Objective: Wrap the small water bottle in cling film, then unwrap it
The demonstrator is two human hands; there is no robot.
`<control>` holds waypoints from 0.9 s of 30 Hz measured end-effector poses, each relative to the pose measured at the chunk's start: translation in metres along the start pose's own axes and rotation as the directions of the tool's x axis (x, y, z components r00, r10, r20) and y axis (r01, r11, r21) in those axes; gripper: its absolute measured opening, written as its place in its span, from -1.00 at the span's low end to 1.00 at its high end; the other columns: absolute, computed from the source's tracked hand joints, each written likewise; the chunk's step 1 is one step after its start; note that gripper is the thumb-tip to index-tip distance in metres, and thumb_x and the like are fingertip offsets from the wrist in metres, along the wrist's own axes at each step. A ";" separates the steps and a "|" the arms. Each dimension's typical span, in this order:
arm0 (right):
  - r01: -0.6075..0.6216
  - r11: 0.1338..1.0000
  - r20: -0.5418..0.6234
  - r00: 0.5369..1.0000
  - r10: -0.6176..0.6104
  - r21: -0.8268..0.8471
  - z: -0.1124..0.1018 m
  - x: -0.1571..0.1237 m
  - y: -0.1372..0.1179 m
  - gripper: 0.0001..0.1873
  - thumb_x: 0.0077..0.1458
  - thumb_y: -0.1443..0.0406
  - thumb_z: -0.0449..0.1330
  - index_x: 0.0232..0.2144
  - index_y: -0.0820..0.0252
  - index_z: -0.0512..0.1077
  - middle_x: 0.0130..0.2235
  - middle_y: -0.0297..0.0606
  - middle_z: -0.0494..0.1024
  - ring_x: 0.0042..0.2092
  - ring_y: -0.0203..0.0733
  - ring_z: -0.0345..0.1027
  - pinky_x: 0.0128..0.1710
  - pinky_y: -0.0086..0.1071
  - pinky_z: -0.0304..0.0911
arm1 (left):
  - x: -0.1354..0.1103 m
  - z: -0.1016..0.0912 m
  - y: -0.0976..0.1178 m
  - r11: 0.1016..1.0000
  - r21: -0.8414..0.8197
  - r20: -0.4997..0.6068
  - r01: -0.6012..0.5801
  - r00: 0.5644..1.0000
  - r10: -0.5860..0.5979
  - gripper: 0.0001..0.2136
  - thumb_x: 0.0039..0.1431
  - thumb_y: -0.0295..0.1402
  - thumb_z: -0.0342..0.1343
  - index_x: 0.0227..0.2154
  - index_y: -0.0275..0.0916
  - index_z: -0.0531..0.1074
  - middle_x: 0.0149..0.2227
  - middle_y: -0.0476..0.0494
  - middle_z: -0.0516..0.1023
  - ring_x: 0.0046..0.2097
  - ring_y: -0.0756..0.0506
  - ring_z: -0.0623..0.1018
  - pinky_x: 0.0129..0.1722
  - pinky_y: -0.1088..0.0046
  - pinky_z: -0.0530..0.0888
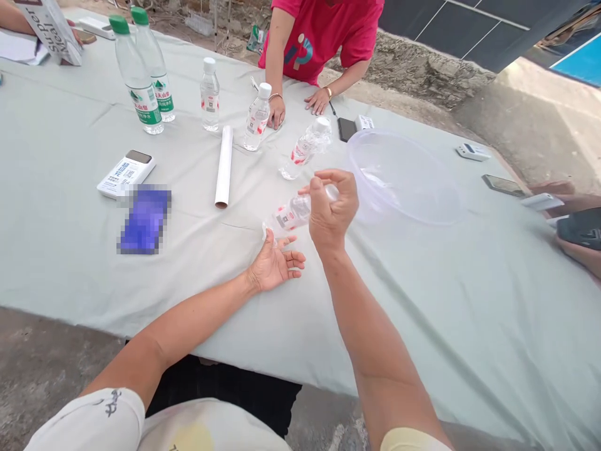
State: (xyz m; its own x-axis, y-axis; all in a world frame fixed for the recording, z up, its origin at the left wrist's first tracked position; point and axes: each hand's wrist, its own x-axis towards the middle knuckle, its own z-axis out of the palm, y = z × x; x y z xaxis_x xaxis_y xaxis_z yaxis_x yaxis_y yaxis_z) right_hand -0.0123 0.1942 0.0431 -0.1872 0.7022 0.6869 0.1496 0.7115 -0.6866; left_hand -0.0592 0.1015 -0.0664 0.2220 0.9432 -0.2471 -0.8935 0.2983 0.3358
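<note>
My right hand (331, 210) is closed around the neck end of a small clear water bottle (290, 215), which is tilted on its side just above the table. My left hand (276, 262) rests palm up on the pale green tablecloth (422, 300) with its fingers spread, just below the bottle's base and holding nothing. A large clear plastic bowl (404, 178) stands right of my right hand. Another small bottle (307, 147) leans tilted behind it.
Two tall green-capped bottles (141, 75) and two small upright bottles (210, 94) stand at the far left. A white tube (224, 166), a white device (126, 173) and a blurred blue item (144, 219) lie nearby. A person in red (323, 37) leans on the far edge. Phones (504, 185) lie at right.
</note>
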 end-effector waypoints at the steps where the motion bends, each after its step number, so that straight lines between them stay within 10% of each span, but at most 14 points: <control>1: 0.022 0.999 0.042 0.999 -0.021 -0.029 0.014 0.017 0.010 -0.82 0.27 0.11 0.08 -0.26 0.05 0.35 -0.35 -0.39 0.46 -0.33 -0.22 0.47 -0.03 -0.15 0.37 | 0.000 -0.002 -0.001 0.999 0.036 0.012 0.016 1.000 -0.017 -0.25 0.10 0.34 -0.09 0.09 -0.21 0.24 -0.33 -0.19 0.56 -0.33 -0.13 0.56 -0.30 0.34 0.44; 10: 0.046 0.959 0.245 0.969 0.025 -0.280 0.126 0.143 0.098 -0.77 0.24 -0.01 0.07 -0.16 -0.12 0.38 -0.09 -0.31 0.56 -0.01 -0.07 0.35 0.13 -0.10 0.24 | 0.005 -0.005 -0.005 0.986 0.147 0.050 0.077 0.995 -0.085 -0.54 0.13 -0.08 0.27 -0.02 -0.25 0.36 -0.30 -0.16 0.55 -0.27 -0.10 0.57 -0.25 0.35 0.41; 17: -0.058 0.849 0.343 0.899 0.273 -0.525 0.130 0.189 0.107 -0.63 0.29 0.01 -0.01 -0.24 0.13 0.42 -0.04 -0.10 0.51 0.13 0.09 0.30 0.09 0.02 0.20 | 0.007 -0.001 -0.003 0.985 0.135 0.035 0.107 0.993 -0.113 -0.55 0.12 -0.08 0.28 -0.05 -0.27 0.40 -0.29 -0.16 0.54 -0.25 -0.09 0.56 -0.24 0.35 0.42; 27: 0.215 0.911 0.454 0.890 -0.035 -0.351 0.178 0.219 0.108 -0.69 0.02 0.09 0.33 -0.23 0.03 0.38 0.02 -0.12 0.49 0.37 0.21 -0.17 0.25 0.40 -0.31 | 0.016 -0.009 -0.009 0.989 0.112 0.047 0.100 0.993 -0.106 -0.59 0.13 -0.15 0.28 -0.03 -0.21 0.39 -0.26 -0.16 0.55 -0.21 -0.10 0.57 -0.24 0.35 0.44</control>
State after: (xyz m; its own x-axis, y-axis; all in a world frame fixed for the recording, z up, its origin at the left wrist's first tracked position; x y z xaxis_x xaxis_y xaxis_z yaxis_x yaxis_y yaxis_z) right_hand -0.2094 0.4202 0.0769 -0.6128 0.5887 0.5272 0.4372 0.8083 -0.3944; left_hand -0.0511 0.1125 -0.0811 0.3333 0.9121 -0.2387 -0.8174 0.4057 0.4090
